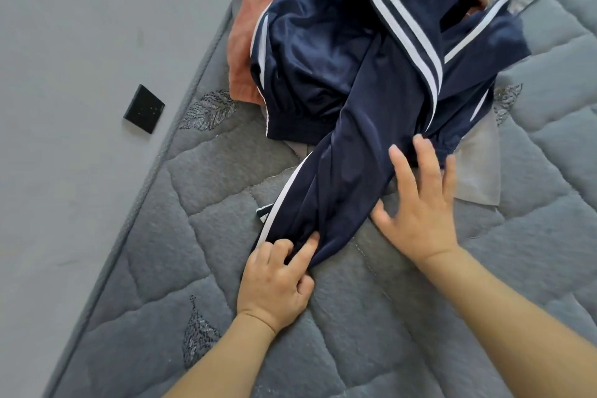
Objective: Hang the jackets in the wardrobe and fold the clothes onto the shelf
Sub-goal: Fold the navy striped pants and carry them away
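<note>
A navy track jacket (323, 61) with white stripes lies crumpled on the grey quilted mattress (200, 197). One sleeve stretches toward me. My left hand (274, 281) pinches the cuff end of that sleeve between thumb and fingers. My right hand (420, 200) lies with fingers spread flat, pressing on the sleeve's right side near the jacket's hem. An orange garment (255, 16) sits under the jacket at the back. A light grey cloth (478, 168) lies under the jacket's right part.
The mattress edge runs diagonally along the left, against a grey wall (64, 42). A black wall socket (143, 109) sits on the wall close to that edge. Bare quilted surface spreads below and to the right of my hands.
</note>
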